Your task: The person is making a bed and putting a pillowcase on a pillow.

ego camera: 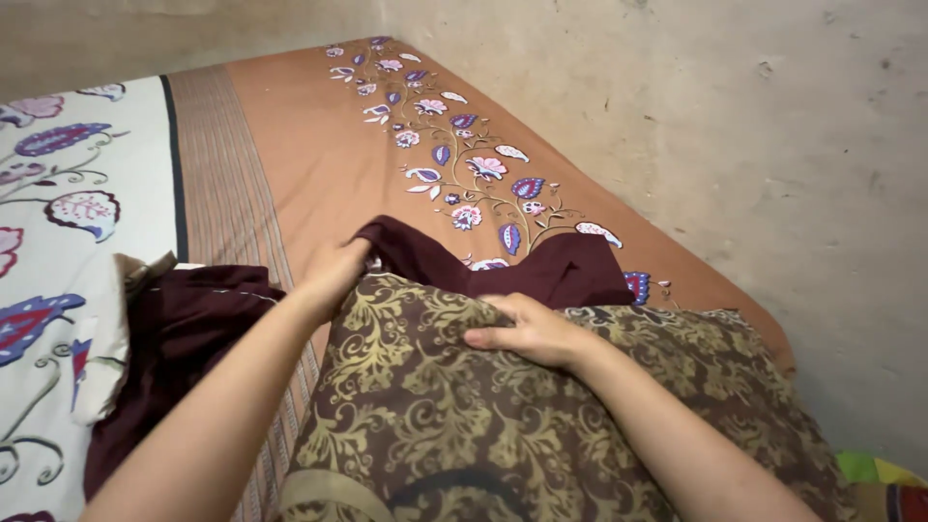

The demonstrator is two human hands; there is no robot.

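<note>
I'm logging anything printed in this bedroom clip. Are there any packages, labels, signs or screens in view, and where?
None in view. Only cloth shows: a brown and gold patterned pillow under the right hand, maroon fabric gripped by the left hand, and a floral bedsheet beside a bare wall.

two hands [333, 275], one patterned cushion [464, 425], one maroon cloth [551, 266], one bedsheet [319, 145]

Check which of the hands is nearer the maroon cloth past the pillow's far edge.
Left. The left hand is at the pillow's far corner, touching the maroon cloth. The right hand rests flat on top of the pillow, short of it.
</note>
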